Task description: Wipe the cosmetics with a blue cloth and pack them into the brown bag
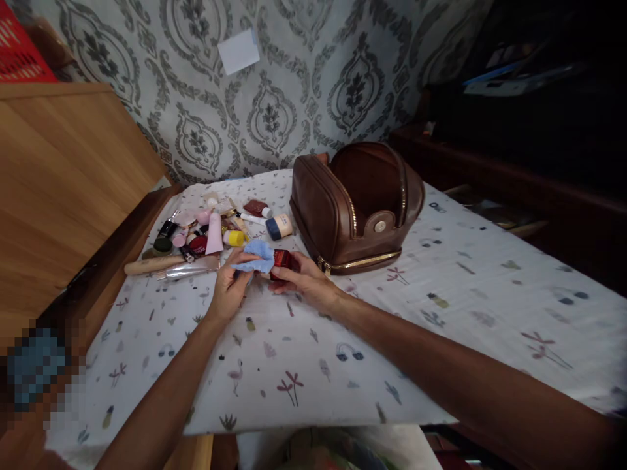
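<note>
My left hand (pixel 229 287) is closed on a small light-blue cloth (pixel 255 256), pressing it against a small dark-red container (pixel 283 260). My right hand (pixel 304 279) grips that red container from the right, fingers curled round it. Both hands rest low over a white patterned cloth (pixel 441 307) that covers the table. Just right of the hands sits a brown leather toiletry bag (pixel 355 205), unzipped, with a gold zipper.
A heap of cosmetics (pixel 206 235) lies left of the hands: tubes, small jars, a pink tube, a wooden-handled tool (pixel 153 264) and a white bottle with a blue cap (pixel 279 226). A wooden cabinet (pixel 59 183) stands at the left. Dark furniture lines the right side.
</note>
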The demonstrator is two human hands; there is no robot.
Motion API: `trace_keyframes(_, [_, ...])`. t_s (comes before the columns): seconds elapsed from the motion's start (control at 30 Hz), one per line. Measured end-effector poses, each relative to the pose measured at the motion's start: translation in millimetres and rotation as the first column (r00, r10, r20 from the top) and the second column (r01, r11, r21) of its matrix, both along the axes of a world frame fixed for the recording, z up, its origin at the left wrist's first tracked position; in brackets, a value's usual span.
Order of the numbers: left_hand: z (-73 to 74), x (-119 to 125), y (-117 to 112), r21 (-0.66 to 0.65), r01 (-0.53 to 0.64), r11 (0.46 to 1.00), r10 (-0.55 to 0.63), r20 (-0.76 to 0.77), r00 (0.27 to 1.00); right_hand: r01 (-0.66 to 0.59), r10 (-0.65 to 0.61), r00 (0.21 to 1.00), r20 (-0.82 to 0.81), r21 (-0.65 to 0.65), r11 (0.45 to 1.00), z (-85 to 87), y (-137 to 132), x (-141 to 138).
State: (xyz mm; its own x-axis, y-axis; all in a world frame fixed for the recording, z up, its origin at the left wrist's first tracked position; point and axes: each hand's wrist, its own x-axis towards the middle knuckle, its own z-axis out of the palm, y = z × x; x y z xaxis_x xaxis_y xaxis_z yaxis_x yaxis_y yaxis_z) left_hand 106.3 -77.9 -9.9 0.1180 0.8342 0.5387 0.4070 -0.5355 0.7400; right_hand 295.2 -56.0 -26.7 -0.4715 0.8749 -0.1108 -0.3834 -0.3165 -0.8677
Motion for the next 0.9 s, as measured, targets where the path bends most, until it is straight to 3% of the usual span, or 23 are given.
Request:
trace_keyframes(0.17, [2.4,1,-3,0.063,-0.011,0.998,0.015,-0.059,0.998,-0.018,0.016,0.999,-0.039,-0.057,0.998,6.4,-1,2])
trace_keyframes(0.47, [3.6,7,-11,0.188,0.005,0.982,0.040,-0.234,0.971,0.055,-0.083,0.988,-0.128,-0.206,0.977,17.0,1,3])
trace_keyframes(0.7, [1.3,8,-9,0.198,0.031,0.980,0.016,-0.231,0.973,-0.035,-0.012,0.988,-0.154,-0.300,0.953,25.7,3,9])
trace_keyframes(0.9, [1.0,5,-8,0.201,0.030,0.979,0.019,-0.235,0.972,-0.155,0.087,0.969,-0.230,-0.295,0.943,23.5,6,12])
